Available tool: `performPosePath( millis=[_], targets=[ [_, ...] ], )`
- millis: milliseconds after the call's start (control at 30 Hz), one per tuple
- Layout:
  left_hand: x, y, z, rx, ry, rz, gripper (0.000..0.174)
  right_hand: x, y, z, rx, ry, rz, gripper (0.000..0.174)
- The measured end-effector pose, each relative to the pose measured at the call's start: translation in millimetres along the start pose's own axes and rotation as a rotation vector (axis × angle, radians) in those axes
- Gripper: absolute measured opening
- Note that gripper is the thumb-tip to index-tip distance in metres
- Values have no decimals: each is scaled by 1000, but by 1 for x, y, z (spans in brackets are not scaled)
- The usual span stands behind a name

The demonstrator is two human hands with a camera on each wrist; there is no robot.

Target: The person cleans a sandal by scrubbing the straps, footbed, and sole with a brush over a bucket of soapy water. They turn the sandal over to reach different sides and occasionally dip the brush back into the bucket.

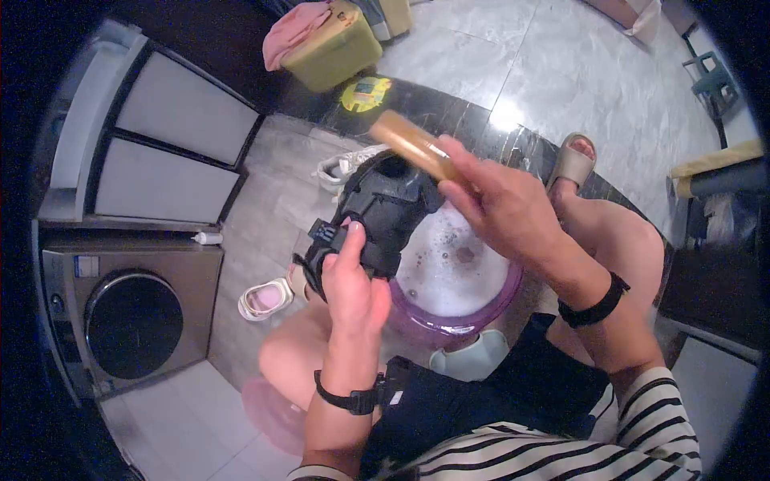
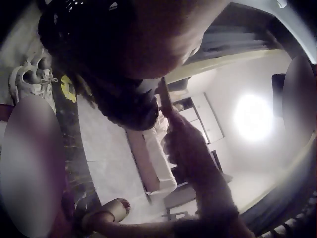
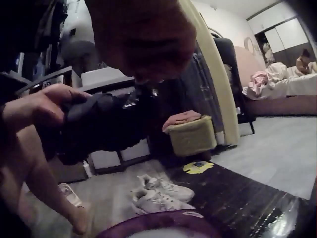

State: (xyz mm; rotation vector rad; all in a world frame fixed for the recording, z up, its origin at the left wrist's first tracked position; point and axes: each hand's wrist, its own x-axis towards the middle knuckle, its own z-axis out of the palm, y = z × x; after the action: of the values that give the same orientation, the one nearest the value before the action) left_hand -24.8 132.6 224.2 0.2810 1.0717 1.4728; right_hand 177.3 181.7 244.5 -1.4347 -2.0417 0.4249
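A black strapped item, wet-looking and padded (image 1: pixel 385 212), is held up by the left hand (image 1: pixel 353 280), whose thumb lies over its buckle side. Above its upper end the right hand (image 1: pixel 505 204) grips a wooden brush or block (image 1: pixel 409 144); its underside is hidden. In the left wrist view the right hand (image 2: pixel 185 144) holds the thin wooden piece (image 2: pixel 165 96) beside the dark item (image 2: pixel 124 99). The right wrist view has the left hand (image 3: pixel 47 106) gripping the dark item (image 3: pixel 104 124). Below the hands stands a purple basin (image 1: pixel 449 325) of foamy water (image 1: pixel 453 264).
White sneakers (image 3: pixel 161 193) stand beyond the basin, near a yellow-green bin (image 1: pixel 333 56) with pink cloth. A washing machine (image 1: pixel 132 321) is at left. Slippers (image 1: pixel 266 299) lie on the floor, and a dark threshold strip (image 1: pixel 309 104) crosses behind.
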Motion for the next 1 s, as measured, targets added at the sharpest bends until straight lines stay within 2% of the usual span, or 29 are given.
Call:
performPosePath(
  millis=[33, 133, 167, 267, 300, 400, 433, 533, 567, 667, 700, 733, 800, 833, 900, 933, 1000],
  targets=[
    [-1, -4, 0, 36, 26, 38, 27, -2, -1, -2, 31, -31, -4, 55],
    [0, -2, -3, 21, 20, 37, 27, -27, -32, 0, -10, -306, -209, 50],
    [3, -4, -6, 11, 29, 40, 27, -23, -33, -3, -105, -376, -181, 50],
    [1, -1, -1, 58, 27, 26, 27, 1, 1, -1, -13, -72, -21, 52],
    [-1, -5, 0, 51, 30, 59, 27, 1, -4, -5, 28, -90, 22, 51],
    [0, -3, -3, 54, 3, 64, 27, -26, -29, 3, 17, -264, -219, 42],
    [2, -3, -6, 44, 19, 72, 27, -27, -26, 6, -1, -248, -231, 44],
    [-2, 1, 3, 63, 32, 26, 27, -1, -1, 3, 7, -40, -63, 46],
    [-1, -3, 1, 63, 7, 59, 27, -5, -2, 7, 63, -36, -83, 48],
    [-4, -4, -3, 117, -2, 91, 29, -29, -35, 6, 63, -301, -218, 49],
    [-3, -5, -2, 103, -4, 119, 29, -27, -25, 9, 42, -236, -234, 50],
    [-3, -5, -4, 116, -44, 130, 26, -16, -11, 11, -19, -220, -153, 51],
    [-9, -9, 8, 227, 30, 231, 26, 3, 2, 0, 64, -68, -22, 52],
    [-10, -9, 6, 376, 30, 244, 26, 0, -1, -1, 119, -108, -7, 52],
    [-12, -8, -1, 674, 34, 265, 28, -20, -19, 5, 126, -147, -196, 51],
    [-15, -7, 4, 557, 4, 265, 29, -25, -29, 3, 129, -230, -211, 50],
    [-13, -10, 2, 505, -7, 315, 27, -13, -6, 7, 6, -161, -151, 49]
  ],
)
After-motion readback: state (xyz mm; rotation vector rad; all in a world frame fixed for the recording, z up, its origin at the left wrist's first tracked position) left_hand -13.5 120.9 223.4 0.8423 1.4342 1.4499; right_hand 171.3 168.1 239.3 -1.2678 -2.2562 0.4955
